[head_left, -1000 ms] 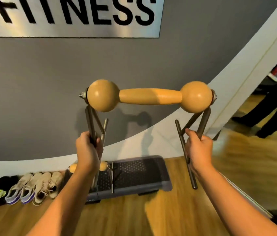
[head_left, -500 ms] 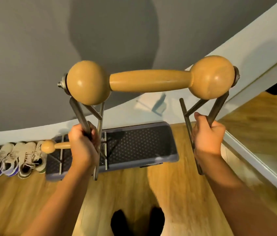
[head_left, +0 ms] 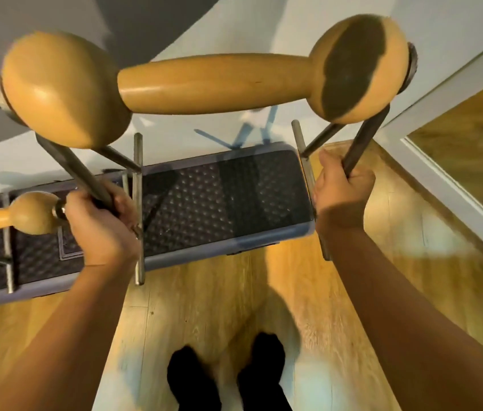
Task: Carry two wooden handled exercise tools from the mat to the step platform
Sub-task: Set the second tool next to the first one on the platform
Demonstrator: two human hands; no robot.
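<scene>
I hold a wooden handled exercise tool (head_left: pixel 210 81) up in front of me, a tan bar with a ball at each end on dark metal legs. My left hand (head_left: pixel 101 223) grips its left leg and my right hand (head_left: pixel 341 191) grips its right leg. Below it lies the step platform (head_left: pixel 228 203), a dark studded top with a grey-blue rim, on the wooden floor. A second wooden handled tool (head_left: pixel 26 213) stands on the platform's left end, partly cut off by the frame edge and partly behind my left hand.
A grey and white wall (head_left: pixel 175 37) rises just behind the platform. A white frame with a mirror or doorway (head_left: pixel 456 137) runs along the right. My two feet in dark socks (head_left: pixel 228 378) stand on the wooden floor close to the platform's front edge.
I have stepped closer and looked further down: the platform now fills the middle of the view under the held tool, and the row of shoes at the left has left the frame.
</scene>
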